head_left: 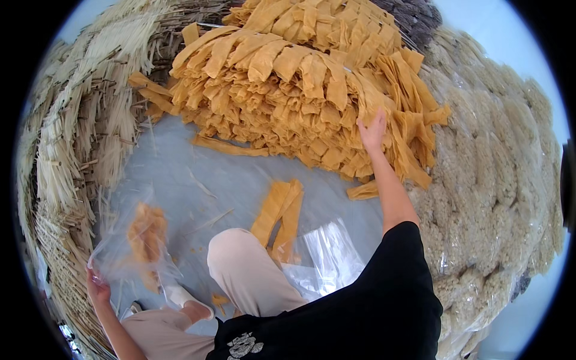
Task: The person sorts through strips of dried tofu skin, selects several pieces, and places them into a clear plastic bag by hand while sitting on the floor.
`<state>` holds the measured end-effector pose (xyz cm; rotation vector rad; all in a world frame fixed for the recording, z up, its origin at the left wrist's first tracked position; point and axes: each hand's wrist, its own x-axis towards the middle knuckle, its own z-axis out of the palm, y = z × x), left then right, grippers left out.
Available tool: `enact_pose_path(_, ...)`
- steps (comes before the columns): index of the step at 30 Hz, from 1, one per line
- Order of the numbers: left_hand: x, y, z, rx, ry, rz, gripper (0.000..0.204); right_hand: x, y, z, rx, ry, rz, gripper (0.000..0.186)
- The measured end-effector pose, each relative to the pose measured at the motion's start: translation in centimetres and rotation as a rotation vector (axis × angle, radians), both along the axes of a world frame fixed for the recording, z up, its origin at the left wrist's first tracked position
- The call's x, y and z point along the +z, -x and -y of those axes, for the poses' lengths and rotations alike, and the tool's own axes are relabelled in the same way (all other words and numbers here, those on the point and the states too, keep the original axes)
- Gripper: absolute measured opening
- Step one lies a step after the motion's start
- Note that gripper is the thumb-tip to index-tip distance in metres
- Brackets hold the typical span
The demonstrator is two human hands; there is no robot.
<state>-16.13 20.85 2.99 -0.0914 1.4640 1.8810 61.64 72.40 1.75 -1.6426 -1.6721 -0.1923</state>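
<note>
My left hand, low at the left, is closed on the edge of a clear plastic bag. A bunch of orange-yellow flat strips shows through the bag's film, blurred. My right arm stretches forward to a large heap of the same soft, folded strips. On the heap's right side, my right hand touches the strips with thumb and fingers apart; the fingertips are partly hard to make out against them.
Loose strips and flat clear plastic bags lie on the grey floor sheet by my knee. Pale, stick-like bundles are stacked high on the left. Bagged beige, crinkled goods form a wall on the right.
</note>
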Motion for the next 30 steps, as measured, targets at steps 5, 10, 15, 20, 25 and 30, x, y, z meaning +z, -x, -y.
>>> enact_pose_path(5, -1.4, 2.1, 2.3, -0.074, -0.077, 0.020, 0.034, 2.7, 8.3, -5.6, 0.124, 0.076, 0.004, 0.095)
enact_pose_path(10, -0.5, -0.5, 0.4, 0.023, 0.057, -0.021, 0.035, 5.0, 14.2, -10.0, 0.177, 0.341, -0.088, 0.110)
enact_pose_path(15, 0.5, -1.9, -0.1, -0.008, 0.056, -0.006, 0.035, 5.7, 18.8, -10.4, -0.153, 0.668, 0.203, 0.103)
enact_pose_path(20, 0.6, -1.0, 1.6, -0.064, 0.028, -0.010, 0.036, 5.4, 19.4, -10.0, -0.106, 0.574, 0.212, 0.092)
enact_pose_path(25, 0.6, -1.8, 0.8, -0.133, -0.021, -0.004, 0.036, 4.8, 16.8, -9.1, -0.037, 0.429, 0.132, 0.081)
enact_pose_path(30, 0.2, -1.7, 1.0, -0.109, -0.037, 0.008, 0.036, 3.4, 15.6, -5.5, 0.088, 0.289, 0.083, 0.078)
